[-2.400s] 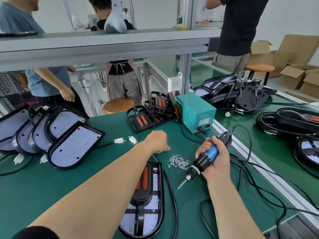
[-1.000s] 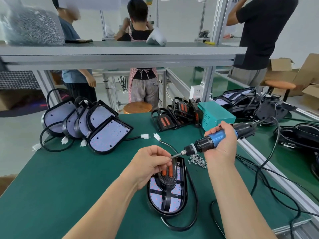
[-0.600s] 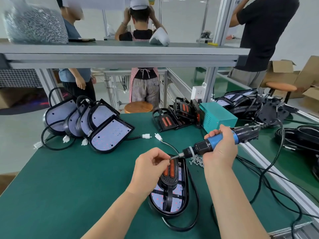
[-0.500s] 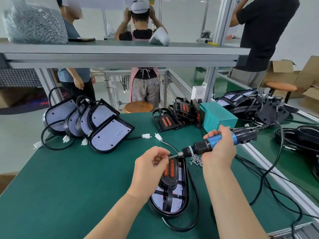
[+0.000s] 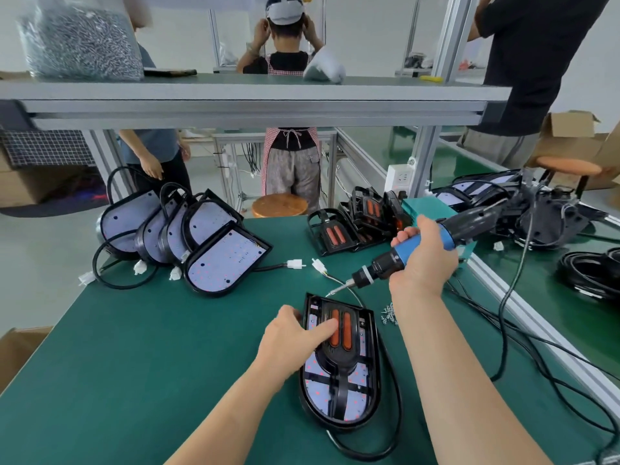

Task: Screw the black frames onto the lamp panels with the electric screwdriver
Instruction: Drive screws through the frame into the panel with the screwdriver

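Black frame (image 5: 336,362) lies on the lamp panel (image 5: 361,402) on the worktop (image 5: 151,364), my left hand (image 5: 292,340) now off the bit with fingers (image 5: 322,330) flat on the frame, my right hand (image 5: 424,263) gripping the electric screwdriver (image 5: 385,263), tip at the panel's far corner: ready to drive, I judge.

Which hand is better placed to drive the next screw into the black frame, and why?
Right. The right hand grips the electric screwdriver, its bit angled down at the far left corner of the lamp panel. The left hand lies flat on the black frame, steadying it, with no tool.
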